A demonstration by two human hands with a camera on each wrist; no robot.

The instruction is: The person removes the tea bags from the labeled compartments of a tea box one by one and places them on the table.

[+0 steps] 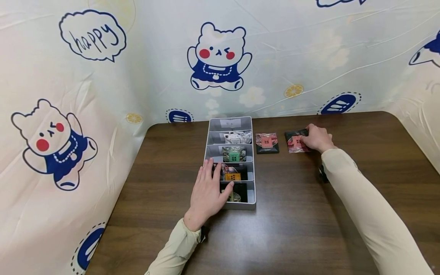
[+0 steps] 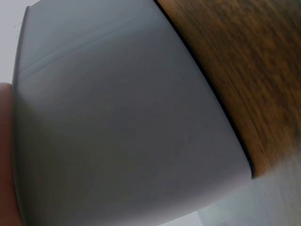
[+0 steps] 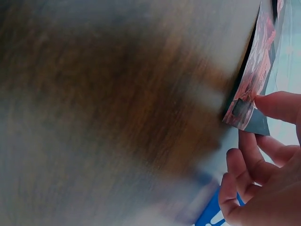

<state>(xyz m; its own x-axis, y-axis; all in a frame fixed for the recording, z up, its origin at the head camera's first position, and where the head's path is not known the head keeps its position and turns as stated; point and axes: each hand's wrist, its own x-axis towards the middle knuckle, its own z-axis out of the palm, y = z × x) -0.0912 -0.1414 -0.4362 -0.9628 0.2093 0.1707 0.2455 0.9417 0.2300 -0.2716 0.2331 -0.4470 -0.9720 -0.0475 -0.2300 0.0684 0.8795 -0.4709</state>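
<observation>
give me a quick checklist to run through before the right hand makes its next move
1. Glossy red-and-black square packet secured: ok, the right grip pinches it at one edge.
2. Whole packet lifted off the dark brown wood-grain table: cannot tell.
3. Grey plastic rectangular tray steadied: ok, the left grip rests over its left edge.
4. Far compartment free of packets: ok, only a white rectangular label shows.
5. Similar red-and-black square packet inside the tray: not ok, it lies just right of it.
6. Nearest compartment fully visible: not ok, the left grip partly covers it.
</observation>
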